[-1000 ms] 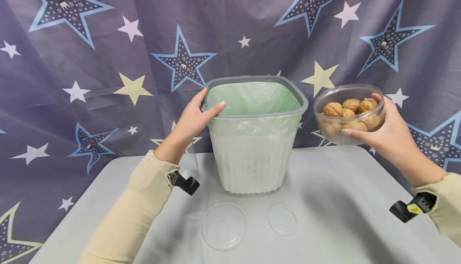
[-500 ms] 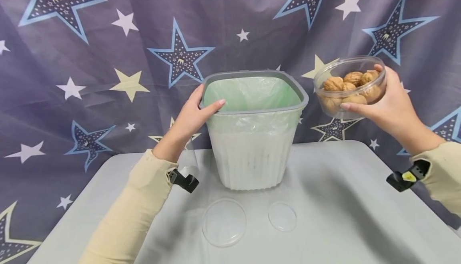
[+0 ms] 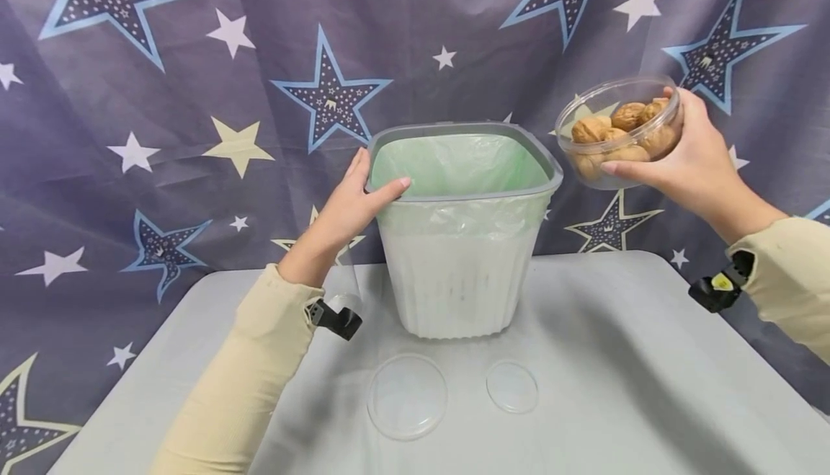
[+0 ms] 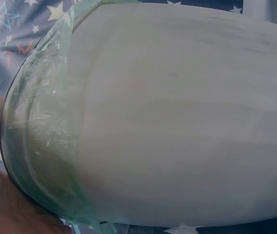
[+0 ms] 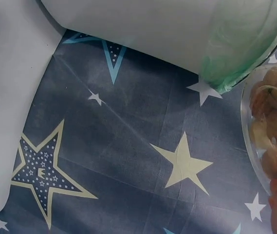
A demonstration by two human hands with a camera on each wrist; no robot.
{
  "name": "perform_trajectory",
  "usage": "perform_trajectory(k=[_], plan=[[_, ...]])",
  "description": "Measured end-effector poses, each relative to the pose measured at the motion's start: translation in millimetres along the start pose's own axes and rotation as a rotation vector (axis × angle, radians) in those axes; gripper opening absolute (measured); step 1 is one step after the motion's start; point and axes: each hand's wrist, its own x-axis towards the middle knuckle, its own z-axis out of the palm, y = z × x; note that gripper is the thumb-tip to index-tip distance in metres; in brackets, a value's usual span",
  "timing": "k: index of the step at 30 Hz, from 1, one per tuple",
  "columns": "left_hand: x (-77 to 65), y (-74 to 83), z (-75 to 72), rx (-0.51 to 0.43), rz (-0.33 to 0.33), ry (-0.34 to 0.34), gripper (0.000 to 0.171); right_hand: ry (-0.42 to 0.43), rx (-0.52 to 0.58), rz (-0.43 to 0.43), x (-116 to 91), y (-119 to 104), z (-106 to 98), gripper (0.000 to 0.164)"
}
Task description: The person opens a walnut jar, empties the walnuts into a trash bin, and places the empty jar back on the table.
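Note:
In the middle of the head view stands a white ribbed trash bin (image 3: 460, 273) with a grey rim and a pale green liner bag (image 3: 454, 165) folded over its edge. My left hand (image 3: 350, 201) grips the rim at the left corner, thumb over the top; the left wrist view shows it beside the bin's mouth. Right of the rim and above it, my right hand (image 3: 697, 161) holds a clear round plastic container (image 3: 612, 181) from its right side. Several walnuts (image 3: 590, 130) lie inside it. The container has no lid on and is slightly tilted.
Two clear round lids lie on the grey table (image 3: 603, 388) before the bin: a larger lid (image 3: 407, 397) and a smaller lid (image 3: 512, 387). Behind my left wrist a clear container (image 3: 348, 284) is partly hidden. A star-patterned cloth (image 3: 415, 14) hangs behind the table.
My right hand has raised the container of walnuts from beside the rim to above its level, drifting a little left at the end. The left hand stays on the bin's rim.

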Motion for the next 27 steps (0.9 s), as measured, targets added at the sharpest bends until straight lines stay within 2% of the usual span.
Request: perform_trajectory(k=[6, 11, 20, 27], plan=[[-0.2, 0.5, -0.9, -0.012, -0.016, -0.016, 0.096, 0.009, -0.005, -0.03, 11.2, -1.6, 4.0, 0.102], [-1.7, 1.1, -1.6, -0.02, -0.007, -0.005, 0.097, 0.028, 0.026, -0.093, 20.3, -4.0, 7.4, 0.101], [-0.3, 3.2, -6.3, 0.051, -0.047, -0.04, 0.1, 0.022, 0.028, -0.175, 33.0, -2.1, 10.1, 0.103], [-2.2, 2.0, -6.1, 0.054, -0.036, -0.032, 0.099, 0.026, 0.012, -0.196, 39.2, 1.9, 15.3, 0.108]])
